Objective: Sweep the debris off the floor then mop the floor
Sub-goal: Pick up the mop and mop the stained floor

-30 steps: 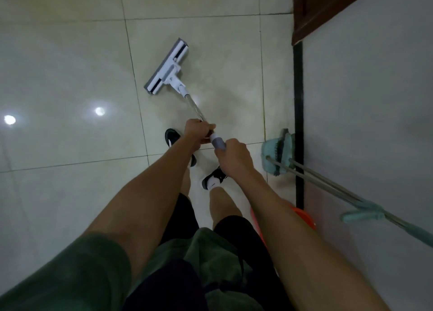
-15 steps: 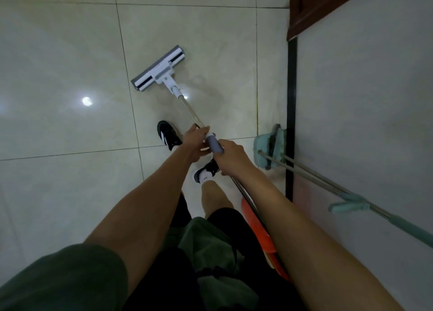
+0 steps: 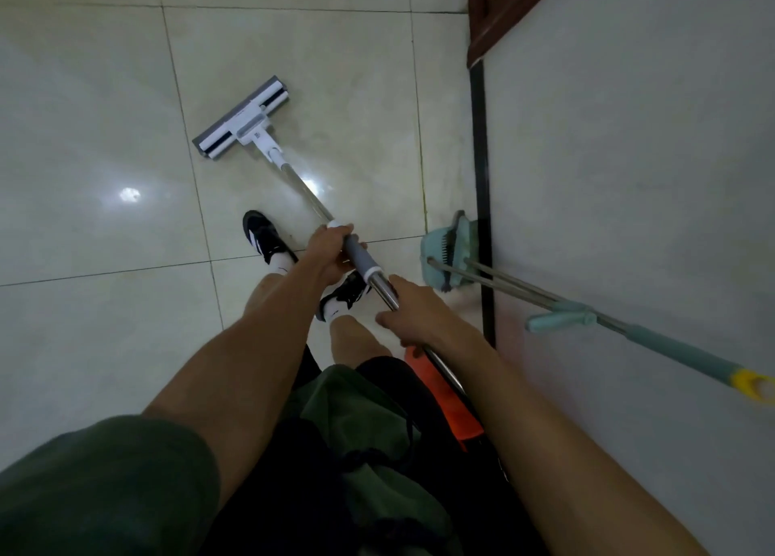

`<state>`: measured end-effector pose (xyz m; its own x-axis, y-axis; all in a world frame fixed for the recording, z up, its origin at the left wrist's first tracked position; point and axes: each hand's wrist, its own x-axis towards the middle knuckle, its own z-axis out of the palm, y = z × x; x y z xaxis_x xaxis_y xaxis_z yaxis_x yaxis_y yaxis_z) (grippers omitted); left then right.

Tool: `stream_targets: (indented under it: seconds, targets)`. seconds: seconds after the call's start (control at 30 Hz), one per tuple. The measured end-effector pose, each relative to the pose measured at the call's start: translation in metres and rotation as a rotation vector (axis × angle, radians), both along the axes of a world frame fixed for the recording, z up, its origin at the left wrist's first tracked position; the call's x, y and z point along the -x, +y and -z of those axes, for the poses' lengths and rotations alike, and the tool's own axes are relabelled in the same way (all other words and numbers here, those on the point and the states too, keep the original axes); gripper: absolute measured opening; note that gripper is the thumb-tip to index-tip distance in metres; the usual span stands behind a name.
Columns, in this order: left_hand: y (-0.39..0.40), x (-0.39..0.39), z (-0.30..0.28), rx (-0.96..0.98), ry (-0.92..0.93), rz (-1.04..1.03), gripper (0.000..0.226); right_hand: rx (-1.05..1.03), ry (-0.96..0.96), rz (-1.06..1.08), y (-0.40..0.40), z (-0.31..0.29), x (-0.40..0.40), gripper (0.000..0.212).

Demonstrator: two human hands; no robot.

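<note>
Mop (image 3: pixel 293 174) in the head view runs diagonally from both hands down to the glossy tiled floor (image 3: pixel 92 128), its flat white-and-grey head (image 3: pixel 241 119) resting on a pale tile ahead of the person's feet. The left hand (image 3: pixel 331 253) wraps its fingers (image 3: pixel 335 230) around the grey sleeve (image 3: pixel 360 258) on the metal shaft, closed firmly on it. The right hand (image 3: pixel 419 314) sits just behind, lower on the bare steel part of the shaft, with its fingers curled around the pole; motion blur makes it hard to tell how tightly they close. Two black-and-white shoes (image 3: pixel 266 237) stand on the tiles below the hands. To the right, a teal dustpan (image 3: pixel 446 249) and broom (image 3: pixel 620 329) lean against the pale wall (image 3: pixel 629 157), beside a dark vertical strip. Something orange (image 3: pixel 448 392) shows partly under the right forearm, too hidden to identify. Ceiling lights reflect as bright spots on the floor.
</note>
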<state>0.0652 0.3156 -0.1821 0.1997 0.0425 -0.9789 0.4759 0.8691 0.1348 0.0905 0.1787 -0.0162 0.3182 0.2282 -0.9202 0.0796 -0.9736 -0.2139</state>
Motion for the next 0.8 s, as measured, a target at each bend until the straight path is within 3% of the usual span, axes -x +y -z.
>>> stream_targets:
  seconds: [0.17,0.4,0.63,0.8]
  targets:
    - [-0.023,0.0,0.001,0.057,0.033,-0.139,0.015,0.064,-0.06,-0.058,-0.032,-0.014,0.001,0.03]
    - [-0.028,-0.028,-0.02,0.027,0.024,-0.144,0.013,0.021,-0.283,-0.095,-0.04,-0.019,-0.008,0.023]
    - [0.002,-0.045,-0.035,-0.002,-0.031,-0.144,0.008,-0.033,-0.336,-0.076,-0.016,-0.029,-0.028,0.028]
    - [0.064,-0.048,-0.051,-0.04,-0.079,-0.183,0.007,-0.127,-0.325,-0.037,0.031,-0.03,-0.035,0.02]
